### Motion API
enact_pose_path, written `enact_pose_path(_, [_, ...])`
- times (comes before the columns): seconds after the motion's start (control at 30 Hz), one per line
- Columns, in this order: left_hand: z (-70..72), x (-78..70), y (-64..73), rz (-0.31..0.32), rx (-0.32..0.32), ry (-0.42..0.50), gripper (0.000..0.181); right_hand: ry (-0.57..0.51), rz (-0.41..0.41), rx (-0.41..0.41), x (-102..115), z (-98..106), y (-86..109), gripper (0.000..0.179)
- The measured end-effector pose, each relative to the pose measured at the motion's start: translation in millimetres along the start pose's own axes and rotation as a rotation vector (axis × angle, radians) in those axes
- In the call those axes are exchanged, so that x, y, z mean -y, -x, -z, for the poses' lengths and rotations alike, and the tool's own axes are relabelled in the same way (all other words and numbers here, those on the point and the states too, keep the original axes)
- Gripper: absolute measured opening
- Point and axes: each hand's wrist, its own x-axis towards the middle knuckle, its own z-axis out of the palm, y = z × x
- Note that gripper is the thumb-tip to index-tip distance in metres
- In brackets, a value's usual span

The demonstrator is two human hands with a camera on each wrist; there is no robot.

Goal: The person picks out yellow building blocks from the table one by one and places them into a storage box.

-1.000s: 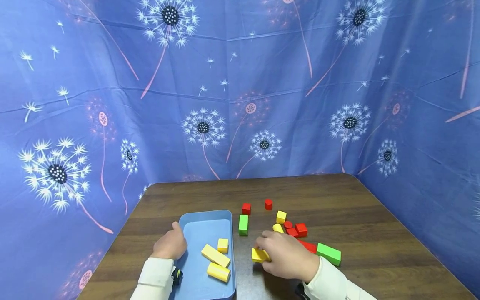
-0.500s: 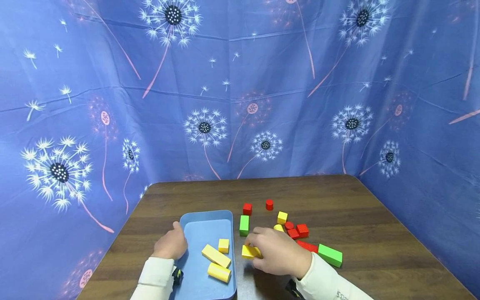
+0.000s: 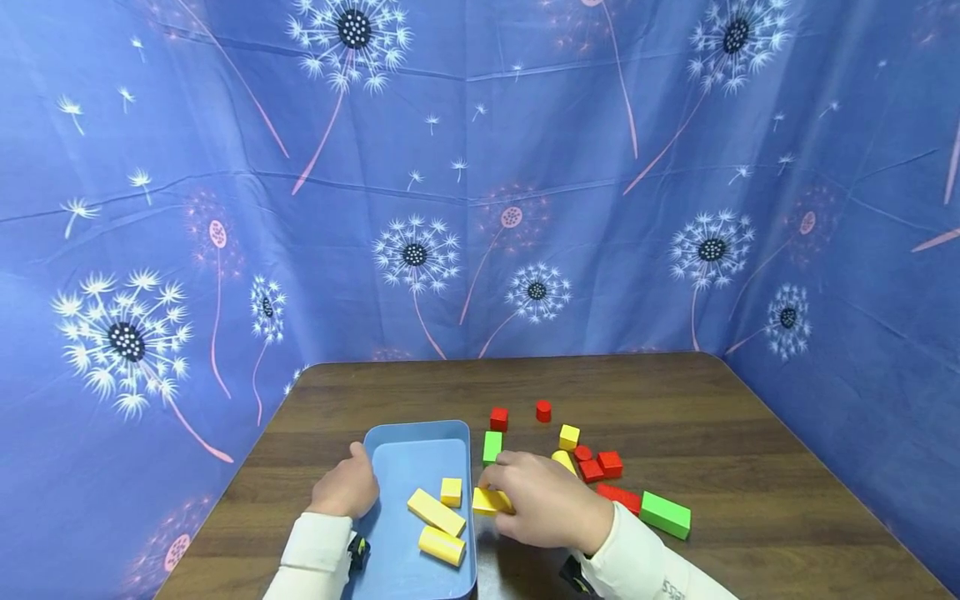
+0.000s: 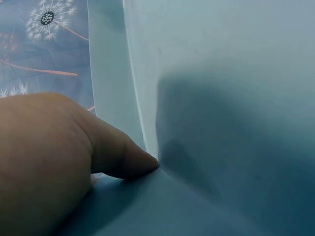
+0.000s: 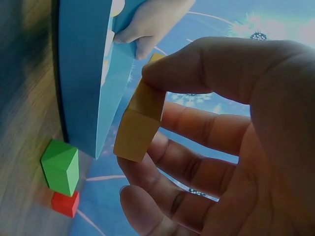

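My right hand (image 3: 551, 500) pinches a yellow rectangular block (image 3: 491, 502) between thumb and fingers, right at the tray's right rim in the head view. In the right wrist view the thumb lies on one face of the yellow block (image 5: 138, 130), with fingers behind it. The left hand (image 3: 347, 485) grips the left wall of a blue plastic tray (image 3: 405, 575); its thumb (image 4: 125, 157) reaches over the rim to the inside, while its other fingers are mostly hidden. Inside the tray lie a long yellow block (image 3: 437, 512), a yellow cube (image 3: 451, 492) and a yellow cylinder (image 3: 442, 546).
Right of the tray, a green block (image 3: 492, 447) and a red cube (image 3: 498, 418) sit on the wooden table (image 3: 757, 467). A red cylinder (image 3: 543, 410), a yellow cube (image 3: 569, 437), several red pieces and a long green block (image 3: 665, 515) lie farther right. Patterned blue cloth (image 3: 615, 275) hangs behind.
My right hand has moved left with the yellow block, from the open table up to the tray's right rim. The left hand stays at the tray's left wall.
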Motion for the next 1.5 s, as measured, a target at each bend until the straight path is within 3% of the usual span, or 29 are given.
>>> enact_pose_path(0.43, [-3.2, 1.2, -1.0, 0.001, -0.016, 0.007, 0.059, -0.036, 0.009, 0.04, 3, -7, -9.8, 0.03])
enact_pose_path(0.73, [0.1, -0.3, -1.3, 0.001, -0.028, 0.006, 0.053, 0.003, 0.042, 0.007, 5, -14, -13.5, 0.027])
enact_pose_path(0.93, [0.2, -1.0, -0.2, -0.003, -0.02, -0.006, 0.059, 0.003, 0.055, 0.017, 10, -25, -14.8, 0.028])
enact_pose_path(1.5, [-1.2, -1.2, 1.3, 0.01, -0.013, -0.01, 0.063, 0.027, 0.17, -0.092, 15, -46, -19.1, 0.026])
